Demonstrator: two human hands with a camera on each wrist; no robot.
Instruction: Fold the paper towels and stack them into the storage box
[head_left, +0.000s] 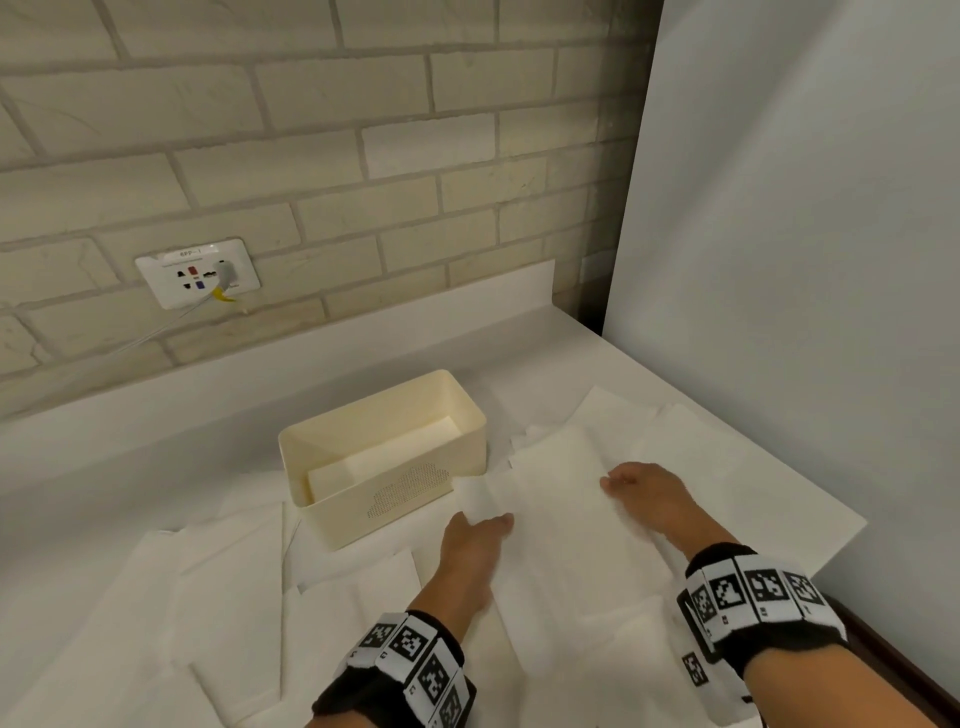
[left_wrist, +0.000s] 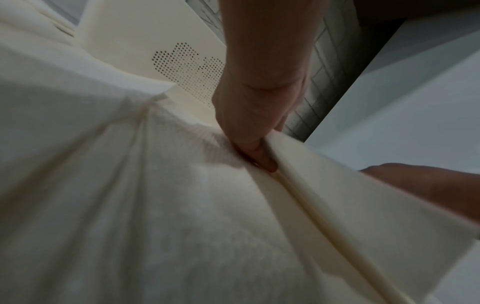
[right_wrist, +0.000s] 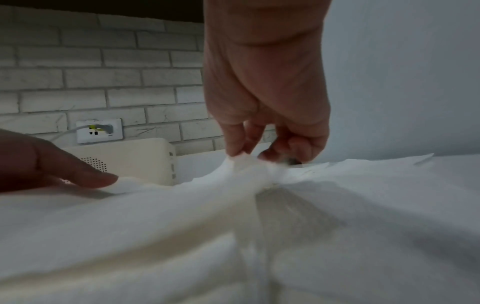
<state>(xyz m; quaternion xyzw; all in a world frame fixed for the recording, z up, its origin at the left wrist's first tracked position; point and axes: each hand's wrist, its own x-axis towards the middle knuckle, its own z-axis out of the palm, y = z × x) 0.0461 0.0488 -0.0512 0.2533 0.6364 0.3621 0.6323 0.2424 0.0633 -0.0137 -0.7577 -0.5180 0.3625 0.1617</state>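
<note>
A white paper towel (head_left: 561, 525) lies spread in front of me on the counter. My left hand (head_left: 491, 519) pinches its left edge, where a flap stands up just right of the cream storage box (head_left: 395, 514). In the left wrist view the fingertips (left_wrist: 259, 156) dig in under a raised fold of the towel (left_wrist: 324, 185). My right hand (head_left: 612, 480) pinches the towel's far right part and lifts it into a small peak (right_wrist: 246, 164). A folded towel (head_left: 384, 462) lies flat inside the box.
More loose paper towels (head_left: 234, 587) cover the counter at the left and behind the hands. A white panel (head_left: 805, 260) walls off the right side. On the brick wall sits a socket plate (head_left: 197, 273) with a plugged cable. The counter's edge (head_left: 841, 540) runs close on the right.
</note>
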